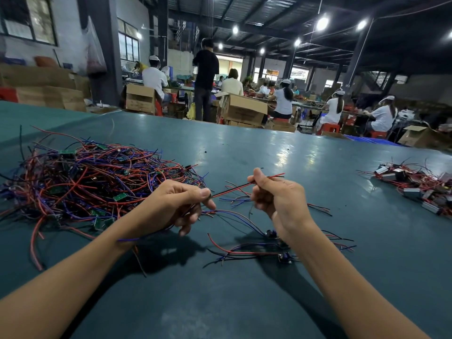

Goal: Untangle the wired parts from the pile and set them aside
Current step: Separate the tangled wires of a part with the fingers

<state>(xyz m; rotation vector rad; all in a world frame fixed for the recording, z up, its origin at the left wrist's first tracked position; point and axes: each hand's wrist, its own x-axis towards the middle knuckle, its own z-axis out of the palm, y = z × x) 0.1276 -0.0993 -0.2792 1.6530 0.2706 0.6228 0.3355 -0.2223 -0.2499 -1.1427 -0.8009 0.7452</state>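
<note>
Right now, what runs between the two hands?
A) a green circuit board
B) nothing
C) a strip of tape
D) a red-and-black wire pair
D: the left hand and the right hand each pinch the red-and-black wire pair, which spans the gap between them.

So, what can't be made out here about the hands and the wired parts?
Head view only:
The pile runs off the left edge; wires bury most boards.
The left hand hides what hangs from the wires it grips.
The right hand covers where it pinches the red-and-black wire pair.
The right forearm hides some set-aside parts.
The far heap is cut by the right edge, too small to identify.
</note>
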